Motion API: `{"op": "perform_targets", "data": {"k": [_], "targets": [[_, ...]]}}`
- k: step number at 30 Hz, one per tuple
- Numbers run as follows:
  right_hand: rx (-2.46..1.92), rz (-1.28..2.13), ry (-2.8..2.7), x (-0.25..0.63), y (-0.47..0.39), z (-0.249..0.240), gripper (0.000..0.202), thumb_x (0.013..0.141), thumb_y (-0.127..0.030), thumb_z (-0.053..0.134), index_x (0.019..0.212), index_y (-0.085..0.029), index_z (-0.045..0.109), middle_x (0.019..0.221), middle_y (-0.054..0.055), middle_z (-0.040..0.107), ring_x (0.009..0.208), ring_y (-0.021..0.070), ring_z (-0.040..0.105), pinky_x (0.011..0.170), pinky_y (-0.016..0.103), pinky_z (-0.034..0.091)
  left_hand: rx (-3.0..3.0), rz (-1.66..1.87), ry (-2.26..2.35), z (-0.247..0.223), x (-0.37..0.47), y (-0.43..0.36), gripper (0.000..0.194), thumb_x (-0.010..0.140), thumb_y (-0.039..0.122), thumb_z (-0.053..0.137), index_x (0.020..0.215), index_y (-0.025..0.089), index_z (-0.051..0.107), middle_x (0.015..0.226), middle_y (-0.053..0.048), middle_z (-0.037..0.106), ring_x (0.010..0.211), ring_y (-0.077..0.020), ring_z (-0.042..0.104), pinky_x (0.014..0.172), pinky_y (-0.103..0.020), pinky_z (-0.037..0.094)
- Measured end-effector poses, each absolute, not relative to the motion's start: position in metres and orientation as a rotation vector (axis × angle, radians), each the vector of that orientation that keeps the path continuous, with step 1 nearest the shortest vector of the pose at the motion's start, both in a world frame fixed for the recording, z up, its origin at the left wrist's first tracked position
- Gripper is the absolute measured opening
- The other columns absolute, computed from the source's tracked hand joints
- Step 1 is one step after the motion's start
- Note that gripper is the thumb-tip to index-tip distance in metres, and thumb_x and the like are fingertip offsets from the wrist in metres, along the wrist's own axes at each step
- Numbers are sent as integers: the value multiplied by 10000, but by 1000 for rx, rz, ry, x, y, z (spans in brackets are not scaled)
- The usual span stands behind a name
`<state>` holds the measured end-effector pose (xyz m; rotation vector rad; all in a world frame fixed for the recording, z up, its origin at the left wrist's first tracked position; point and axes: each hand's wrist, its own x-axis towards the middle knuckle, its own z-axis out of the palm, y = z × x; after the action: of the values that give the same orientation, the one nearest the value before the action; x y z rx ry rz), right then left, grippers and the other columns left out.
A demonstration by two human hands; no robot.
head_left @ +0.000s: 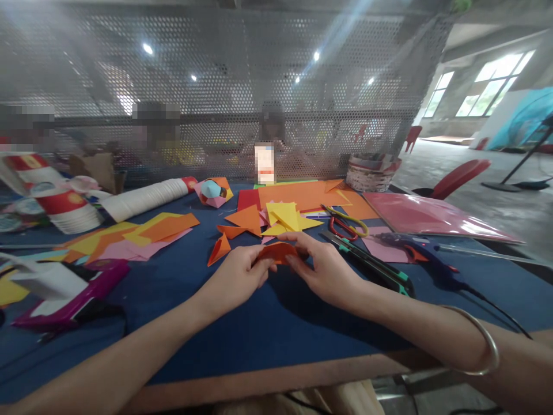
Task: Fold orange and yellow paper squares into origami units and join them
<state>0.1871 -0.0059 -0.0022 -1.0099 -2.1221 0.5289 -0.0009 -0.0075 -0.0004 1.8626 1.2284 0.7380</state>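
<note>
a piece of orange folded paper (279, 252) is held up just above the middle of the table (259, 337), near its front edge. both hands are closed on it: the left hand (242, 270) pinches its left end between thumb and fingers, and the right hand (326, 266) grips the other end, index finger laid along the top. a silver bangle (492, 346) circles the right forearm.

just beyond the hands lie orange folded pieces (247, 220) and yellow folded pieces (283, 216), with larger orange sheets (298, 196) and a red sheet (247, 202) behind. to the right are scissors (360, 229) with red and yellow handles, a black and teal cutter (391, 272), a pink sheet (382, 246) and a dark blue glue gun (434, 262). a glossy pink board (432, 214) lies past them, near a woven basket (375, 176).

on the left are a fan of coloured paper (142, 230), a purple power strip (103, 282) with a white plug (49, 279) in it, a stack of paper cups (144, 199) on its side and upright cups (64, 202); their red band bears a yellowish round mark, too blurred to read. a pale card (264, 163) in front of the perforated screen (242, 69) is pixelated, its print unreadable.
</note>
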Motion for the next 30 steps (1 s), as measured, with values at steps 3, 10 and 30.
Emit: {"op": "perform_targets", "data": {"k": [3, 10, 30], "targets": [[-1023, 515, -2131, 187, -7, -1, 327, 881, -121, 484, 1191, -218, 523, 859, 3, 686, 744, 150, 642, 692, 259, 457, 1866, 747, 1234, 0, -1, -9, 316, 955, 393, 489, 783, 138, 561, 534, 86, 451, 408, -56, 415, 434, -192, 379], [-1053, 463, -2113, 189, -7, 2, 324, 875, -116, 499, 1185, -207, 518, 770, -11, 660, 662, 144, 611, 645, 250, 432, 1838, 714, 1300, 1, -3, -5, 324, 953, 401, 494, 791, 131, 568, 556, 81, 474, 386, -41, 388, 403, -178, 363], [-1085, 529, -2104, 190, -4, 1, 254, 890, -157, 516, 1137, -212, 522, 697, -40, 642, 611, 126, 592, 602, 225, 400, 1854, 632, 1438, -2, -6, -5, 295, 945, 394, 512, 851, 125, 590, 664, 41, 566, 483, -66, 511, 479, -206, 458]]}}
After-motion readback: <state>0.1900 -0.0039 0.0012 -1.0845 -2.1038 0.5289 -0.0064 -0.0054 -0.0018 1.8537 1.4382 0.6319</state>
